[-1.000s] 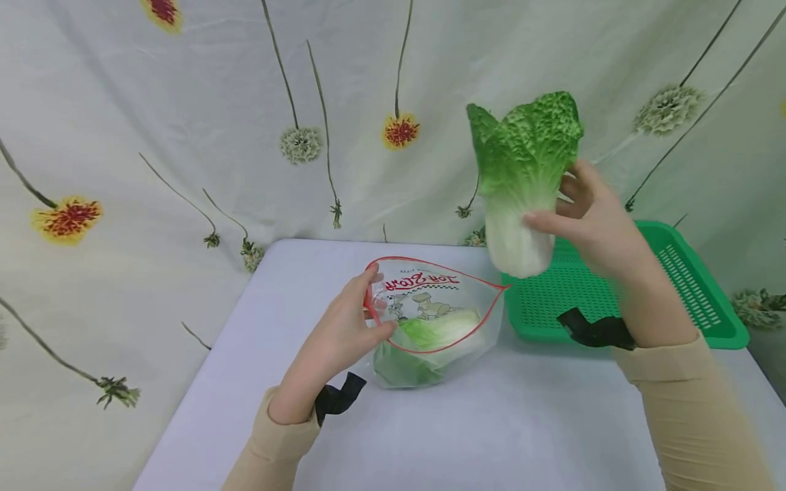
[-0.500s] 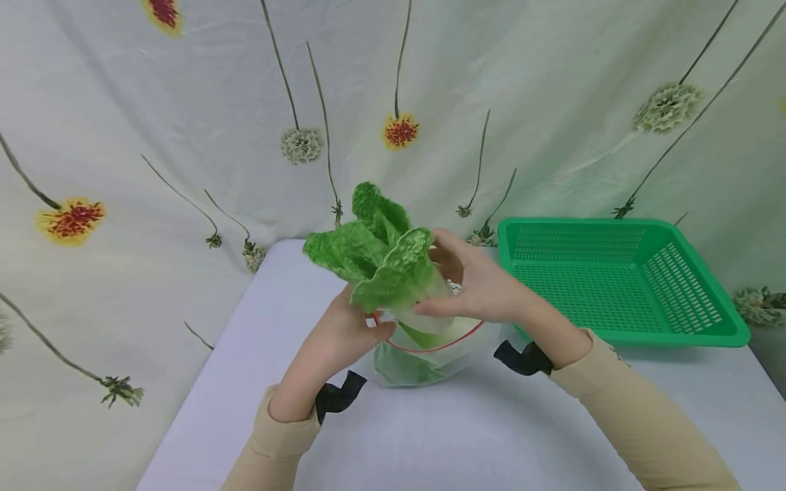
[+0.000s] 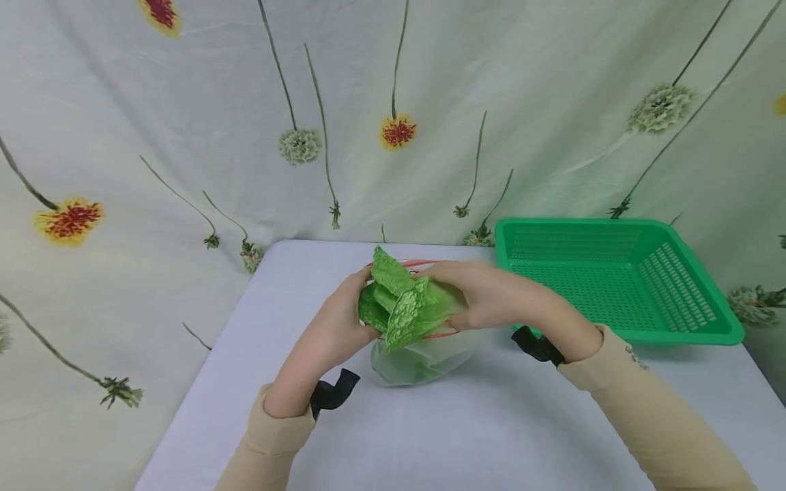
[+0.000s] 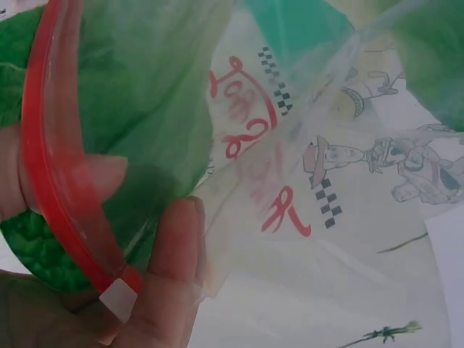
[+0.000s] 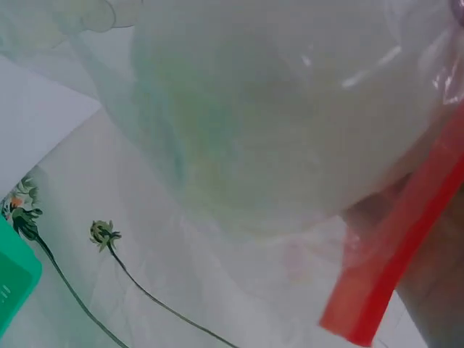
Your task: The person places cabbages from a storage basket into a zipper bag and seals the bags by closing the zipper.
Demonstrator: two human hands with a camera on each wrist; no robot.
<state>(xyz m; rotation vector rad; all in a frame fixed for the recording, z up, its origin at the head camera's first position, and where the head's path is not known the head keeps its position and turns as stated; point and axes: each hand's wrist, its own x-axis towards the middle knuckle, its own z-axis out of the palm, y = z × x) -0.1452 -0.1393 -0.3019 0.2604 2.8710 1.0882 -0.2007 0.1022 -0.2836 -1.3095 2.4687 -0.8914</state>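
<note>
I count two grips of mine, the left grip (image 3: 334,327) and the right grip (image 3: 494,298); one leafy cabbage (image 3: 410,310); one red-edged bag (image 3: 424,365), whose contents I cannot count; two black straps (image 3: 334,390); two beige sleeves (image 3: 651,406); one green basket (image 3: 688,337); one counter (image 3: 393,443); one flowered cloth (image 3: 215,88).

The bag (image 3: 408,365) is thin, see-through plastic — glossy along its creases — edged by a smooth red strip (image 5: 380,275). At the bag's mouth, the cabbage (image 3: 408,314) looks rough. Right of the bag, a smooth plastic basket (image 3: 724,335); behind the bag, matt printed cloth (image 3: 344,82).
</note>
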